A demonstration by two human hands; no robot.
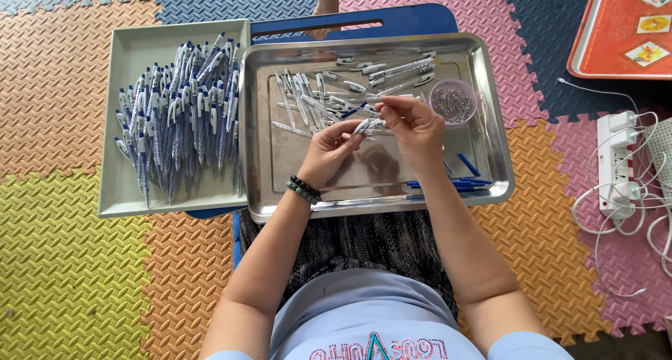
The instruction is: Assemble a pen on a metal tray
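One pen part (362, 127) btwn both hands

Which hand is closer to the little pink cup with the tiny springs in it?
The right hand. It sits just left of the little pink cup, almost beside it. The left hand is farther away to the left and lower, pinching a pen part with the right.

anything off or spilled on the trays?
Nothing spilled or damaged. The grey tray overhangs the blue table on its left, so it sits a bit precariously. Pen barrels lie loose in the steel tray; springs stay in the pink cup. Both hands, left hand and right hand, hold one pen part.
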